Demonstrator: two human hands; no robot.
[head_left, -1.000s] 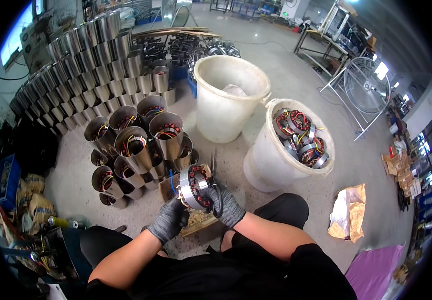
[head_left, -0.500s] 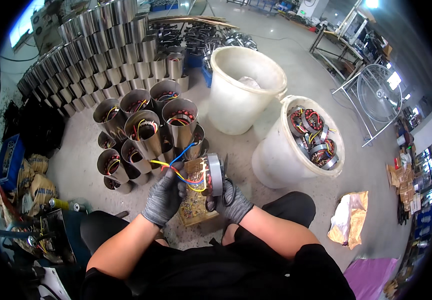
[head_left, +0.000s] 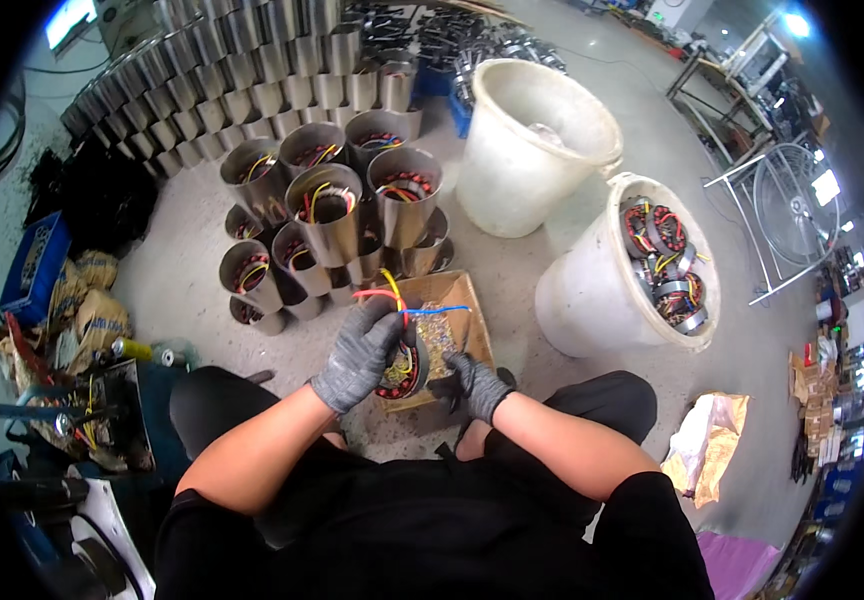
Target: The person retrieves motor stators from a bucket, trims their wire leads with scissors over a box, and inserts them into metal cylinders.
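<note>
Wired stator (head_left: 420, 368) shifted from right hand (head_left: 480, 386) to left hand (head_left: 356, 360), gripped there over near left part of box (head_left: 480, 345); right (freed of stator) seems closed round slim dark tool (head_left: 466, 339).

Concrete floor (head_left: 507, 262), grey, speckled with dark bits around the worker's feet. On it, from where I stand: an open cardboard box (head_left: 479, 335) between the feet; a near cluster of steel cylinders (head_left: 407, 222) in tiers, the lowest standing on the concrete; a taller bank of cylinders (head_left: 217, 105) behind. Two white tubs (head_left: 587, 300) just beside each other. Farther right, a crumpled paper sack (head_left: 720, 450), a purple sheet (head_left: 737, 562), a framed fan (head_left: 797, 205).
</note>
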